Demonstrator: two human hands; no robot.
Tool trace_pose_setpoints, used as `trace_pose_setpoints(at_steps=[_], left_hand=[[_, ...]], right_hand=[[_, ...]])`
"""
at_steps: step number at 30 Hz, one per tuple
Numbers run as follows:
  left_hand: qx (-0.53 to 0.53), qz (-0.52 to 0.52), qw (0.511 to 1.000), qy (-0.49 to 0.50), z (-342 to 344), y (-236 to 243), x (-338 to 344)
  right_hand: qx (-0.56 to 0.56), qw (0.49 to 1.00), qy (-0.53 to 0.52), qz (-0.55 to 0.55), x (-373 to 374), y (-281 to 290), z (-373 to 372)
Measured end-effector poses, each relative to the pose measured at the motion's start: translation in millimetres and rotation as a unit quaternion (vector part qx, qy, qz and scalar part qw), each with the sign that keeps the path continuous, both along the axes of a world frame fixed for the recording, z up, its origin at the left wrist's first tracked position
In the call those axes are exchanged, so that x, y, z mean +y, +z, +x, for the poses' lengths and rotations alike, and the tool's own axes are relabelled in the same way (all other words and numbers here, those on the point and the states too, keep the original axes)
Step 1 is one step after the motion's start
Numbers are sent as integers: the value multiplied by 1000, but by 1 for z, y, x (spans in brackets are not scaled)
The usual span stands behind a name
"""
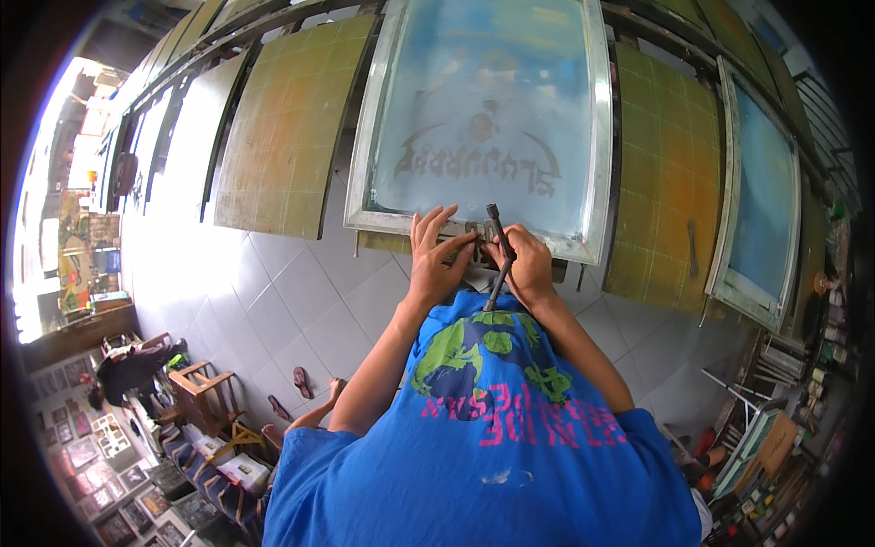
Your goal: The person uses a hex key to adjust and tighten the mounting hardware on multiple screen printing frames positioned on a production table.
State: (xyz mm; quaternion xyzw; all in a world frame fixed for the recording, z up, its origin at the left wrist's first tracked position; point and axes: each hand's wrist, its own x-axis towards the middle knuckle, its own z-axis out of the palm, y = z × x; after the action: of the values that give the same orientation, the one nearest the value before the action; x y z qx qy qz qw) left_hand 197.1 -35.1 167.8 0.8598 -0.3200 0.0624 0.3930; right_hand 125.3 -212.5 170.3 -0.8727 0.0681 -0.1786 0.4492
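Against the near edge of the printing frame [481, 109], both hands work at a small metal clamp [476, 233] on the frame's lower rail. Left hand [436, 255]: fingers spread, fingertips pressed on the clamp and rail, closed round nothing. Right hand [525, 263]: fist closed on a dark rod-like tool [499, 255], probably a wrench or key, held nearly upright with its top at the clamp.

Doing this well, as I judge it: keep the left hand steadying the frame so it does not shift on the board beneath, and turn the tool in short strokes, seated square on the clamp so it does not slip toward the mesh.

Mesh of the frame holds a faint dark design on a blue-grey field; no ink pool visible. Second frame [761, 201] to the right, mesh plain blue. Far lower right, shelves of small pots [825, 360], contents too small to tell.
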Motion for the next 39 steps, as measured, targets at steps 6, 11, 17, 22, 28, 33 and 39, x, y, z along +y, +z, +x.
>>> trace_pose_setpoints(at_steps=[6, 11, 17, 22, 28, 33, 39], left_hand=[[16, -3, 1000, 6, 1, -7, 0], [20, -21, 997, 76, -6, -6, -17], [3, -34, 998, 46, -6, -7, -11], [-3, 7, 1000, -2, -8, -4, 3], [6, 6, 999, 43, -10, -6, -7], [15, -11, 998, 52, -7, -4, -9], [23, -5, 996, 91, -8, -3, -21]], right_hand=[[0, 999, 32, 39, -4, 11, -2], [-19, 999, 31, -23, -4, 6, 2], [-13, 997, 31, 68, -5, -8, -3], [22, 996, 54, 62, -7, 11, 3], [2, 999, 30, 33, -4, 2, 4], [104, 985, 79, 116, -11, 6, -6], [-42, 998, 50, -5, -8, 0, 1]])
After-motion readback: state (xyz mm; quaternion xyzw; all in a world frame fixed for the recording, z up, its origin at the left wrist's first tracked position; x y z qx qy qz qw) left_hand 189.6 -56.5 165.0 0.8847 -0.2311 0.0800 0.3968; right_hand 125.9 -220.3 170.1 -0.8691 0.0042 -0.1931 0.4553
